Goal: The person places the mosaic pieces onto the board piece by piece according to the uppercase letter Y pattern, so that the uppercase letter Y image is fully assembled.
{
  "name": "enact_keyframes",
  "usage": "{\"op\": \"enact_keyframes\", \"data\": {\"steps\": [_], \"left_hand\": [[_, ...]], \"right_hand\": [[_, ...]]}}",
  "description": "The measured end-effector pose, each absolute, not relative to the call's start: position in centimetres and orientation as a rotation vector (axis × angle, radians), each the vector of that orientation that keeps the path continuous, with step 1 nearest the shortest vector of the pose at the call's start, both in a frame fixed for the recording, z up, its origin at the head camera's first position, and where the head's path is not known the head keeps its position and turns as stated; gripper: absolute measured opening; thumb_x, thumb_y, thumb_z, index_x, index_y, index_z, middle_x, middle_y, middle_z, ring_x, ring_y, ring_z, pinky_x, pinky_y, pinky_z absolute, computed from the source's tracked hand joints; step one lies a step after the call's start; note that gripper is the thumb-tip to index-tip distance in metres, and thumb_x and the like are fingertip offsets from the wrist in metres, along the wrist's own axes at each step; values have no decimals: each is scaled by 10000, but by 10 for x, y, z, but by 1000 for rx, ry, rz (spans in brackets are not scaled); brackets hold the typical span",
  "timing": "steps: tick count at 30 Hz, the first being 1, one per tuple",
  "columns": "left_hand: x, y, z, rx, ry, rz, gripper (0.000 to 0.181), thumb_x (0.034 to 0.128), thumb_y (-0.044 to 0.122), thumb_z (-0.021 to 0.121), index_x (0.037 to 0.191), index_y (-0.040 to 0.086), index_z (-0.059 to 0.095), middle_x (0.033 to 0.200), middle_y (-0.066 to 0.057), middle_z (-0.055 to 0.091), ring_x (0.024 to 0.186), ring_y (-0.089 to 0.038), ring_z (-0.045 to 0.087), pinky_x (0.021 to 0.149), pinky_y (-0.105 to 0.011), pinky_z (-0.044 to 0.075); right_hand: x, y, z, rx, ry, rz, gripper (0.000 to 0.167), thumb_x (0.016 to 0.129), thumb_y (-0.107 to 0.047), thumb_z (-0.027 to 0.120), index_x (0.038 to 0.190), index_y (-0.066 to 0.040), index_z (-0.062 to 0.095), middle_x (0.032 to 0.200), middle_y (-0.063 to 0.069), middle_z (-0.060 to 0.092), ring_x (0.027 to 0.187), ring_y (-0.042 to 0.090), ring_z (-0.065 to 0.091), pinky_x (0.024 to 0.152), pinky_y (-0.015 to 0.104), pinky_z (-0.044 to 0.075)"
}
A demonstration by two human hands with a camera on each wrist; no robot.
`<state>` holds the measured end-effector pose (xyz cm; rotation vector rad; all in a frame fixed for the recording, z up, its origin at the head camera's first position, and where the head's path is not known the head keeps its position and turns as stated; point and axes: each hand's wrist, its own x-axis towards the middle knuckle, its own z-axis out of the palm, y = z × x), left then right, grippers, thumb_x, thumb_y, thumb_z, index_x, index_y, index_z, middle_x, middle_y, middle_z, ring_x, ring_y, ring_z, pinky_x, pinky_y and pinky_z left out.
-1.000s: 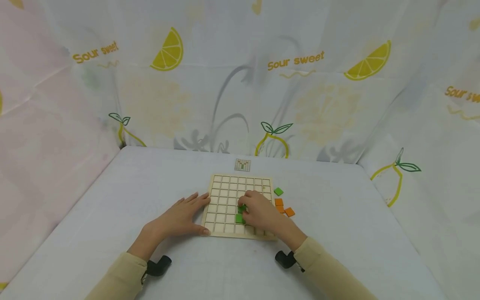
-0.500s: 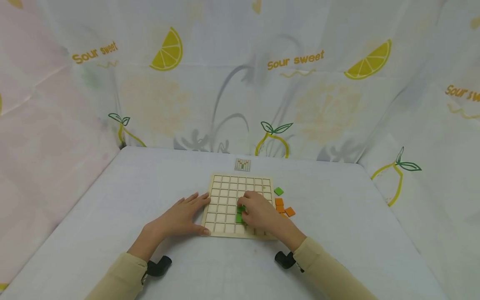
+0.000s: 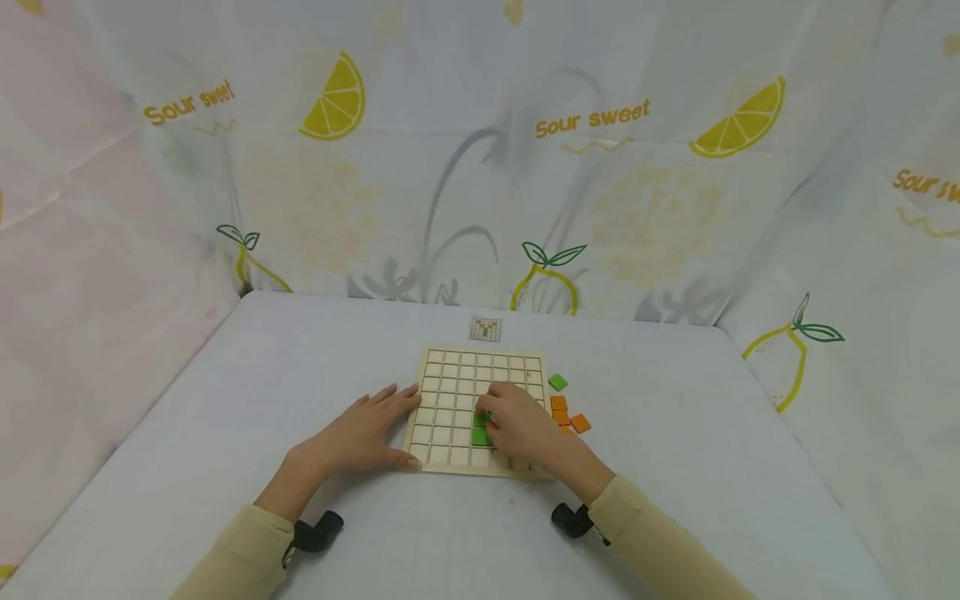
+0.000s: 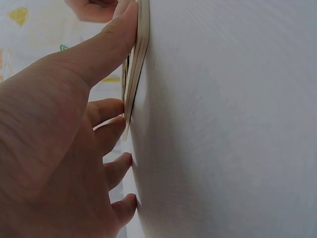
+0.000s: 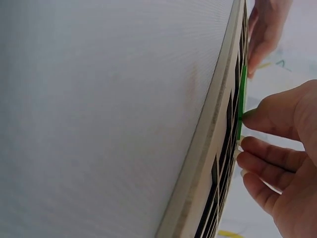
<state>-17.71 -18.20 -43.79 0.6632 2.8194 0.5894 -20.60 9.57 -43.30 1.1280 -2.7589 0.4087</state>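
A square wooden grid board (image 3: pixel 442 413) lies on the white table. My left hand (image 3: pixel 358 435) is spread at its left edge, with thumb and fingertips touching the rim; in the left wrist view the hand (image 4: pixel 64 124) lies beside the board edge (image 4: pixel 141 44). Near the board's middle, my right hand (image 3: pixel 525 425) has thumb and fingers around a green tile (image 3: pixel 481 419), partly hidden by them. Directly below sits another green tile (image 3: pixel 480 437) in a cell. Seen from the right wrist, the thumb of the hand (image 5: pixel 282 148) touches a green tile (image 5: pixel 242 96) at board level.
Right of the board lie a loose green tile (image 3: pixel 557 382) and several orange tiles (image 3: pixel 580 423), some partly hidden by my right hand. A small patterned card (image 3: pixel 485 329) lies behind the board. Printed cloth (image 3: pixel 390 192) hangs around the table.
The green tile at my right fingers has shifted slightly and now lines up more closely with the green tile below it. My left hand stays in place.
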Motion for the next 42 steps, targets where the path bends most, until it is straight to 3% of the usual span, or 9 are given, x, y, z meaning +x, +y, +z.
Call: {"op": "enact_keyframes", "data": {"steps": [20, 33, 42], "left_hand": [[-176, -183, -437, 647, 2813, 584, 1014, 748, 622, 760, 1541, 127, 368, 1650, -43, 275, 1529, -386, 208, 1191, -673, 191], [-177, -183, -437, 660, 2811, 601, 1009, 753, 617, 760, 1542, 126, 366, 1650, -47, 274, 1529, -388, 207, 1187, -681, 188], [-177, -183, -438, 661, 2806, 608, 1011, 754, 629, 752, 1545, 135, 360, 1653, -38, 269, 1532, -382, 201, 1193, -673, 184]], "right_hand": [[-209, 112, -434, 1190, -2697, 440, 154, 864, -21, 682, 963, -125, 740, 879, -2, 616, 755, 133, 498, 686, 237, 451], [-222, 128, -436, 1188, -2740, 457, 203, 850, 1, 665, 995, -124, 735, 998, 2, 665, 915, 170, 625, 811, 316, 541], [-222, 138, -429, 1098, -2855, 569, 187, 868, -18, 662, 1020, -112, 717, 1063, 3, 653, 1013, 163, 613, 904, 353, 544]]}}
